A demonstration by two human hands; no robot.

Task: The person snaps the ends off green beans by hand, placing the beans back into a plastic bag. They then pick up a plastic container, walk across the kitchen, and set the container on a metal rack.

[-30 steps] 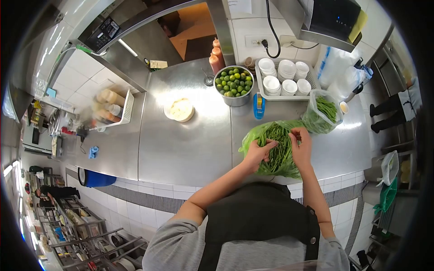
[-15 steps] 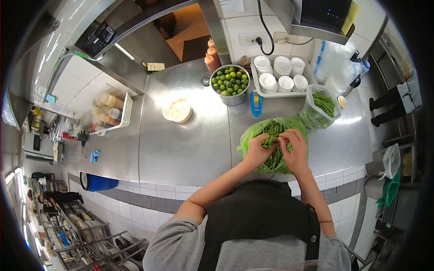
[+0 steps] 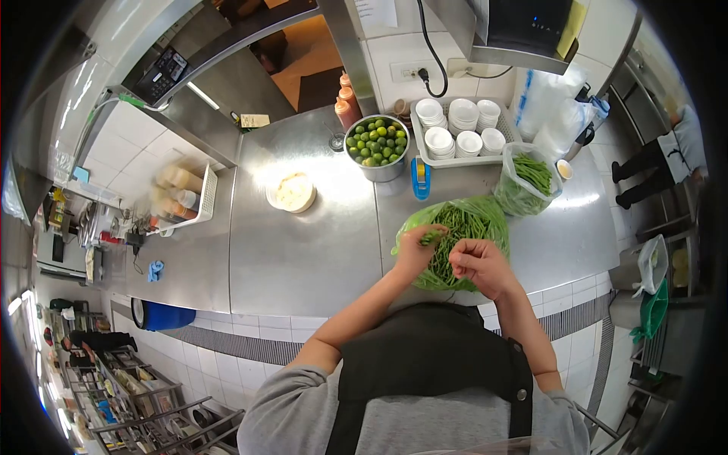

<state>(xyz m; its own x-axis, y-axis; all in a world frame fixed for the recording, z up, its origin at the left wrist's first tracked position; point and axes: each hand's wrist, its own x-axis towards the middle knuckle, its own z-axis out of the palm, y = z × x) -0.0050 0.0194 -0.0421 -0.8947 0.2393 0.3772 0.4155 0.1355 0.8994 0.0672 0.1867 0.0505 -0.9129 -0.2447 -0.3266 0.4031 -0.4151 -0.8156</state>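
A green plastic bag [image 3: 497, 214] lies open on the steel counter with many thin green beans [image 3: 464, 221] heaped in it. My left hand [image 3: 412, 252] is closed around a small bunch of green beans at the left side of this bag. Over the bag's right front part, my right hand [image 3: 485, 267] has its fingers curled and its thumb against the forefinger. Whether anything sits in that pinch is too small to tell. The two hands are a little apart. Behind the green bag to the right stands a clear bag [image 3: 517, 197] with more green beans inside.
A metal pot [image 3: 377, 172] of limes and a blue tape dispenser [image 3: 421, 180] stand behind the bag. White cups fill a tray [image 3: 462, 160]. A round tub [image 3: 302, 203] of pale food sits left on the counter [image 3: 303, 265]. Another person [image 3: 667, 155] stands far right.
My hands have drawn apart: the left moved left with its beans, and the right pulled back toward me, its fingers curling in. The whole view has shifted slightly.
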